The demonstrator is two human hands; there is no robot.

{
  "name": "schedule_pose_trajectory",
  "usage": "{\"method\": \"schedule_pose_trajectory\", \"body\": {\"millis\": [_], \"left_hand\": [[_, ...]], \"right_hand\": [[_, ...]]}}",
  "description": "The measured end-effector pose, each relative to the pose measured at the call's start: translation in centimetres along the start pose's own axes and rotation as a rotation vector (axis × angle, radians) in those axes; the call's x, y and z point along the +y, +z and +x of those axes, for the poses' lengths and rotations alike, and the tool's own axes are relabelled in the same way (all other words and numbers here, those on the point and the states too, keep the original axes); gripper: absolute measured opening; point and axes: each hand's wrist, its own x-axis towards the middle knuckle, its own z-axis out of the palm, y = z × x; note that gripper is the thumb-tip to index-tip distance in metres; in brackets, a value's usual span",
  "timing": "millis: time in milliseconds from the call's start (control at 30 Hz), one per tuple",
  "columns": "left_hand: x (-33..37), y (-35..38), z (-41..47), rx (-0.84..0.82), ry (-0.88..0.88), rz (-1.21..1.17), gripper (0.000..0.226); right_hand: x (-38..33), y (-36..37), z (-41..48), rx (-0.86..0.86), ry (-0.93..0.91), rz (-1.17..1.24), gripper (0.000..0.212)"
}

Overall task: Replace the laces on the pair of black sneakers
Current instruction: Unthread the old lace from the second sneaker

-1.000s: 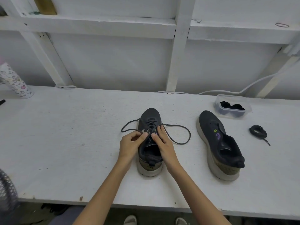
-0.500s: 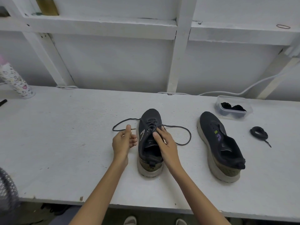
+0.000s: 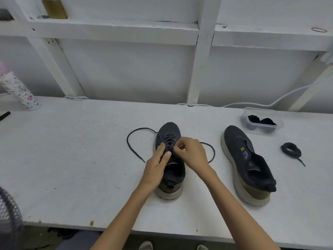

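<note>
Black sneaker [image 3: 169,131] sits partly laced, lace [image 3: 130,147] looping both sides.

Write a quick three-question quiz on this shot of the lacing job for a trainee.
1. True or false: the sneaker on the right already has a lace threaded through it.
2. The coiled lace lies: A on a hook; B on the table, beside the sneaker on the right; C inside a sneaker.
3. Which has its fingers curled over the eyelets of the middle sneaker: the left hand or the right hand?
Key: 1 false; 2 B; 3 the right hand.
</note>
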Motion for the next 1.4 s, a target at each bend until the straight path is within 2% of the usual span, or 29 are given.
{"method": "schedule_pose_trajectory", "body": {"millis": [133, 200, 333, 367, 433, 500, 700, 833, 900, 1067, 1133, 1233, 1300, 1400], "left_hand": [[0.1, 0.0, -0.1, -0.011, 0.006, 0.010, 0.054], [0.1, 0.0, -0.2, -0.012, 0.010, 0.018, 0.054], [0.1, 0.0, -0.1, -0.002, 0.015, 0.022, 0.053], [0.1, 0.0, -0.1, 0.003, 0.016, 0.022, 0.053], [0.0, 0.1, -0.1, 0.011, 0.016, 0.024, 0.052], [0.0, 0.1, 0.0, 0.015, 0.016, 0.022, 0.052], [-0.1, 0.1, 0.0, 0.005, 0.011, 0.011, 0.052], [-0.1, 0.2, 0.0, 0.020, 0.004, -0.005, 0.052], [-0.1, 0.2, 0.0, 0.025, 0.005, -0.004, 0.051], [0.0, 0.2, -0.1, 0.015, 0.001, -0.013, 0.051], [-0.1, 0.3, -0.1, 0.018, -0.002, -0.022, 0.051], [0.0, 0.3, -0.1, 0.026, -0.003, -0.022, 0.051], [0.0, 0.2, -0.1, 0.022, -0.002, -0.024, 0.051], [0.0, 0.3, -0.2, 0.017, -0.004, -0.021, 0.051]], "right_hand": [[-0.1, 0.6, 0.8, 0.073, -0.048, -0.122, 0.018], [0.1, 0.8, 1.1, 0.060, -0.045, -0.073, 0.017], [1.5, -0.5, 1.4, -0.100, 0.136, 0.523, 0.020], [1.9, -0.9, 1.1, -0.151, 0.164, 0.593, 0.022], [2.1, -1.0, 0.6, -0.212, 0.174, 0.603, 0.019], [1.9, -0.9, 0.4, -0.202, 0.159, 0.603, 0.011], [1.6, -1.3, 1.1, -0.026, 0.191, 0.713, 0.016], [2.1, -1.3, 0.4, -0.196, 0.213, 0.678, 0.022], [2.1, -1.1, 0.3, -0.217, 0.180, 0.663, 0.016], [1.8, -2.0, 1.2, -0.019, 0.232, 0.742, 0.011], [1.8, -2.1, 1.0, -0.090, 0.243, 0.765, 0.013], [1.6, -1.5, 0.3, -0.267, 0.208, 0.658, 0.017], [1.6, -1.6, 0.7, -0.186, 0.198, 0.662, 0.016], [2.0, -2.7, 1.7, 0.049, 0.264, 0.816, 0.015]]}}
